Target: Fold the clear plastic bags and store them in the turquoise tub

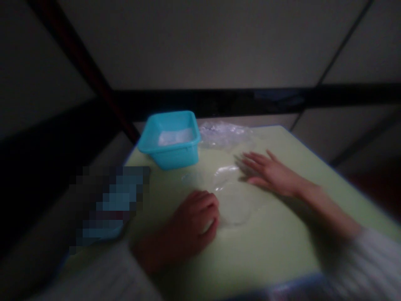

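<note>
A clear plastic bag (234, 200) lies flat on the yellow-green table (250, 259), with light glinting off its upper part. Curled at the bag's left side, my left hand (199, 215) has its thumb and fingers pinched together at the edge of the plastic. My right hand (271, 171) is open, palm down, with its fingers stretched out beside the bag's upper right part; it holds nothing. The picture is dim and somewhat blurred, so the bag's outline is faint.
A turquoise plastic basket (178, 156) with something white (175, 137) inside stands at the back left. Crumpled clear plastic (224, 134) lies to its right. At the table's left edge is a pixelated flat object (117, 200). Pale panels (203, 46) rise behind the table.
</note>
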`<state>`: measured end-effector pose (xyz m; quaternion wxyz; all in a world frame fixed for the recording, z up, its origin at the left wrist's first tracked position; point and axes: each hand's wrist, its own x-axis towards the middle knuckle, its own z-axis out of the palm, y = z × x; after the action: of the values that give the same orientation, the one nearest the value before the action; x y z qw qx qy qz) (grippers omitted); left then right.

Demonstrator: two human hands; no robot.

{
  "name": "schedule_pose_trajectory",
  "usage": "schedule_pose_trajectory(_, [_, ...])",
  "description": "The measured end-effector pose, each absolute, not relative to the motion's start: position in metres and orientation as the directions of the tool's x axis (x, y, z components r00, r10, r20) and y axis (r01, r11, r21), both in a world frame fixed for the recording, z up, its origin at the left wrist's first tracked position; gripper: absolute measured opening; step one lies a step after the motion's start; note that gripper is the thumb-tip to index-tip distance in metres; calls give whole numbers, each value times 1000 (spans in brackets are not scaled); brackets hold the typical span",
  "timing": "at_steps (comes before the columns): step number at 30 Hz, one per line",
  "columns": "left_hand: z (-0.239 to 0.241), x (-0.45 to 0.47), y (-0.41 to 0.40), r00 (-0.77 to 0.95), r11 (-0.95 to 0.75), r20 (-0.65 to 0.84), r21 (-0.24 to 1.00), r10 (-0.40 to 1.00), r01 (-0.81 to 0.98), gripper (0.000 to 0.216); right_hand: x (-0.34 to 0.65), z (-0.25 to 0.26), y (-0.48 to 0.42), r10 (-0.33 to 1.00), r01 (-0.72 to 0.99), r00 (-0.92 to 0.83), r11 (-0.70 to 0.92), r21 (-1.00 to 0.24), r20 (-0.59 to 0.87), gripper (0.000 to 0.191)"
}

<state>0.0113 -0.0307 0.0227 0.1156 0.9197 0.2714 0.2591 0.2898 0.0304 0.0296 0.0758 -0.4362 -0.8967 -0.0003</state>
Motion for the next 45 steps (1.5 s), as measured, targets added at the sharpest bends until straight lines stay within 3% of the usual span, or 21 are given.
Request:
schedule_pose_trajectory(4, [18, 11, -23, 621, -731, 393, 437, 679, 523, 15, 279, 38, 24, 723, 657, -668, 684, -317, 175, 45])
schedule_pose_trajectory(8, [10, 14, -19, 563, -662, 351, 442, 748, 605, 15, 265, 38, 18, 666, 493, -723, 683, -539, 182, 26])
schedule_pose_trajectory(15, [6, 18, -18, 521, -616, 328, 411, 788, 672, 14, 254, 31, 13, 639, 348, -757, 570, -744, 135, 22])
schedule_pose_trajectory(28, [1, 17, -12, 484, -576, 316, 377, 816, 725, 14, 249, 28, 10, 630, 380, -771, 573, -726, 92, 19])
schedule_pose_trajectory(41, [-2, 22, -12, 469, -592, 366, 427, 804, 683, 10, 251, 26, 12, 570, 364, -819, 602, -711, 63, 22])
schedule_pose_trajectory(45, [-2, 21, -17, 496, -648, 421, 426, 760, 631, 21, 251, 27, 12, 560, 360, -826, 619, -698, 71, 24])
